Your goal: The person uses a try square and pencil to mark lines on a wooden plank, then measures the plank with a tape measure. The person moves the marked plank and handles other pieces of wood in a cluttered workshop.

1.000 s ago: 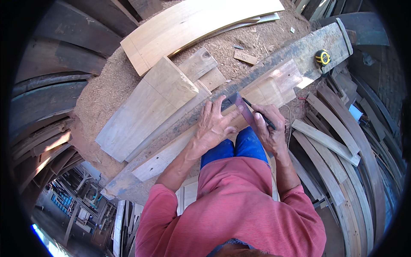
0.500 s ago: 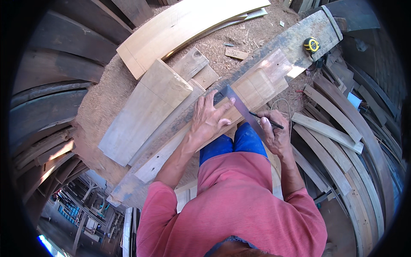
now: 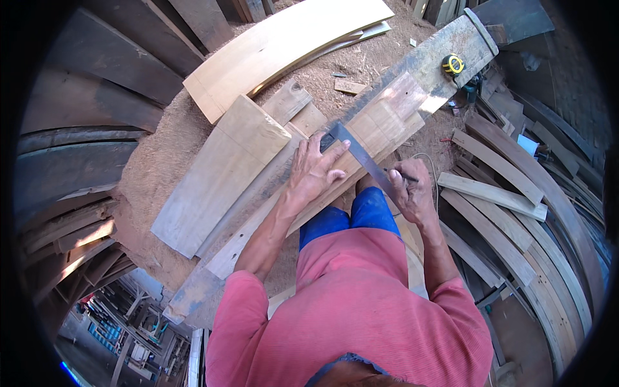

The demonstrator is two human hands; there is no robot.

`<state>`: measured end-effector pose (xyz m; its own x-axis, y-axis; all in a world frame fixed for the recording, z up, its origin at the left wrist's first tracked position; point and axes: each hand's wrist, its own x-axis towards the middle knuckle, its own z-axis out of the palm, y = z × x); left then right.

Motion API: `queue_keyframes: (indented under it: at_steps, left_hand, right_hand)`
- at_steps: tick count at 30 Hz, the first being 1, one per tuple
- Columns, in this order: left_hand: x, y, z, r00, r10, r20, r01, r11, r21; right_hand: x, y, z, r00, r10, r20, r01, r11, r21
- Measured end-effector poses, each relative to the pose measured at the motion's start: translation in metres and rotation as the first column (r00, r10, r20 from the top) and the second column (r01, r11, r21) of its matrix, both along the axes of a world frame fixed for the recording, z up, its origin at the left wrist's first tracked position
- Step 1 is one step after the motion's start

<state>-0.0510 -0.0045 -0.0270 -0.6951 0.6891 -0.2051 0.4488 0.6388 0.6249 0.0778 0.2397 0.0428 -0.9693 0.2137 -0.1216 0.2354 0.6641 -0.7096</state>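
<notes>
Left hand (image 3: 317, 173) lies flat, fingers spread, pinning the metal square (image 3: 361, 158) against the plank (image 3: 387, 119). Right hand (image 3: 409, 193) grips a pencil (image 3: 403, 175) beside the blade.

a metal try square (image 3: 361, 155) lies flat across a pale wooden plank (image 3: 380, 132); a dark pencil (image 3: 403, 175) sits beside its blade.

The right hand (image 3: 412, 193) hides most of the pencil (image 3: 405, 175) and the square's (image 3: 361, 158) lower end.
</notes>
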Motion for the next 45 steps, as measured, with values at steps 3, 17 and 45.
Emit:
queue_keyframes:
  at_steps: [3,17,45]
  left_hand:
    - [-0.008,-0.011,0.016,0.972,0.227,0.066,-0.236,0.948,0.214]
    - [0.093,0.006,0.049,0.992,0.129,0.010,-0.125,0.937,0.326]
    - [0.070,0.023,-0.017,0.971,0.067,-0.231,-0.071,0.997,-0.011]
  right_hand:
    - [0.000,-0.017,0.013,0.996,-0.041,-0.081,0.030,0.992,-0.124]
    - [0.009,-0.095,0.007,0.903,-0.320,0.286,0.428,0.711,-0.558]
    - [0.025,-0.084,-0.100,0.787,-0.456,0.415,0.602,0.422,-0.678]
